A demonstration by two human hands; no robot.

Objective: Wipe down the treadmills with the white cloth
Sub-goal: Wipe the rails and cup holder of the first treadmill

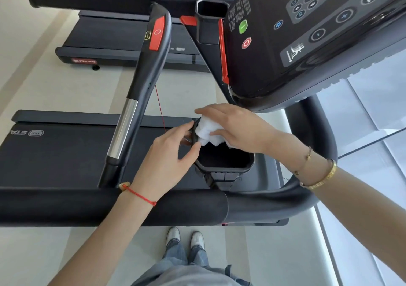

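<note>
A crumpled white cloth (pixel 207 132) lies on the far rim of the treadmill's black cup holder (pixel 226 165). My right hand (pixel 237 127) covers the cloth from above, thumb tucked under it, pressing it onto the rim. My left hand (pixel 169 151) grips the cup holder's left rim, thumb and fingers pinching the edge beside the cloth. The near treadmill's console (pixel 307 39) hangs above the hands. Its padded front bar (pixel 109 206) runs below my wrists.
A black handrail (pixel 140 83) with a red stop button and silver section rises to the left. The belt deck (pixel 55 154) lies behind it. A second treadmill (pixel 123 42) stands further away. My shoes (pixel 185 237) stand on pale floor; a glass wall is at right.
</note>
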